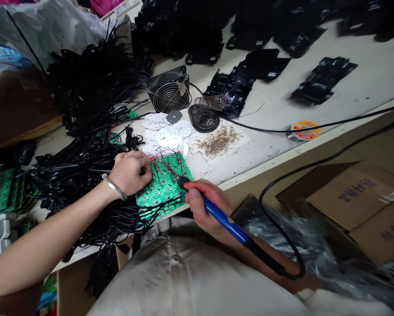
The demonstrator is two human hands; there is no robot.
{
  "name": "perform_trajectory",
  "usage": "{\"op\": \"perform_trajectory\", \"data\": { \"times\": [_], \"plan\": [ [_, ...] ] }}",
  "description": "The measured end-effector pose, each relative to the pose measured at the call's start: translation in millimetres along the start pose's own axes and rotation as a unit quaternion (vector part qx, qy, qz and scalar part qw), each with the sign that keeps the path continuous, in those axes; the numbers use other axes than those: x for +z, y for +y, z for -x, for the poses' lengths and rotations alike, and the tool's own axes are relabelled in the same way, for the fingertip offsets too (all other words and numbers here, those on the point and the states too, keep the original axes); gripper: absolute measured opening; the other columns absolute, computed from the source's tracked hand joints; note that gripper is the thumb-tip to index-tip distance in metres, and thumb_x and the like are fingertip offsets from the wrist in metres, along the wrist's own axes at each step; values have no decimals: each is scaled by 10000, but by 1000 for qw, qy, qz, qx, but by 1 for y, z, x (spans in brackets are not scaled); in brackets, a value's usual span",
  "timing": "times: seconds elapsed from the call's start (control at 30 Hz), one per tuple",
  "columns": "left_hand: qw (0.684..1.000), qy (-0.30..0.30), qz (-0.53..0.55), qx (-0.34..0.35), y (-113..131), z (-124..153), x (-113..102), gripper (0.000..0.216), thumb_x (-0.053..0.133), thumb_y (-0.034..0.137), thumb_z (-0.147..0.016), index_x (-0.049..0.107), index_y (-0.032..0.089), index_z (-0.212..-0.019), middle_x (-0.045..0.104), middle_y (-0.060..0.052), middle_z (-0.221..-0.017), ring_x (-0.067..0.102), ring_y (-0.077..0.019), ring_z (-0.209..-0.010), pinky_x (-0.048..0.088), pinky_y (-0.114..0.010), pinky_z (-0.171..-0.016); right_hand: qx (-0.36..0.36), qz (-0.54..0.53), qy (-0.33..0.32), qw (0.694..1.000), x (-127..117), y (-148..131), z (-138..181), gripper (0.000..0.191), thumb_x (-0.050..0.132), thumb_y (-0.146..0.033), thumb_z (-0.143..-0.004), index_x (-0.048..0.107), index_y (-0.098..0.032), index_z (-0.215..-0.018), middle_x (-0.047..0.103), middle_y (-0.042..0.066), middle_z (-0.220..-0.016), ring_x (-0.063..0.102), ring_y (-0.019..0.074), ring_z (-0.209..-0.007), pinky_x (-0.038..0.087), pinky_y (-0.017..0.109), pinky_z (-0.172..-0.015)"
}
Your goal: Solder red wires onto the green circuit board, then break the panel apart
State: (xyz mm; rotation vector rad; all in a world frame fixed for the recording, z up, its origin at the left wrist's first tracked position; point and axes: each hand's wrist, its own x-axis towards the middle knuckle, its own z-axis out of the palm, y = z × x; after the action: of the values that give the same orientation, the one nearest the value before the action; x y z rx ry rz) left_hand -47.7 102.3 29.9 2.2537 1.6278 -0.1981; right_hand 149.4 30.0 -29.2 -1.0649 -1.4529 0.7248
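A blue-handled soldering iron (pixel 225 220) is gripped in my right hand (pixel 206 206), its tip slanting up and left over a green circuit board panel (pixel 164 184). Thin red and black wires (pixel 155 160) stand along the board's far side and run across its face. My left hand (pixel 131 171), with a bracelet at the wrist, is closed at the board's upper left edge. Its fingertips are curled in among the wires, and what they pinch is hidden. Black cables (pixel 94 184) lie heaped under and beside my left forearm.
Behind the board are a small fan (pixel 169 92), a coiled iron stand (pixel 210 103), a black dish (pixel 203 118) and paper with brown crumbs (pixel 218 142). A solder spool (pixel 304 131) sits near the table edge. Black plastic housings (pixel 325 81) and stacked boards (pixel 6 191) lie farther out.
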Motion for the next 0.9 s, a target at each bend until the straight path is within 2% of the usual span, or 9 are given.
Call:
{"op": "perform_trajectory", "data": {
  "times": [0.9],
  "plan": [
    [1000, 15, 20, -15, 2, 2, 1, 109, 518, 210, -699, 578, 182, -612, 650, -38, -909, 582, -214, -932, 406, -393, -885, 38, -20, 11, 999, -1, 2, 6, 90, 515, -197, -878, 598, -218, -905, 662, -2, -666, 621, 119, -566, 521, 246, -535]
  ]
}}
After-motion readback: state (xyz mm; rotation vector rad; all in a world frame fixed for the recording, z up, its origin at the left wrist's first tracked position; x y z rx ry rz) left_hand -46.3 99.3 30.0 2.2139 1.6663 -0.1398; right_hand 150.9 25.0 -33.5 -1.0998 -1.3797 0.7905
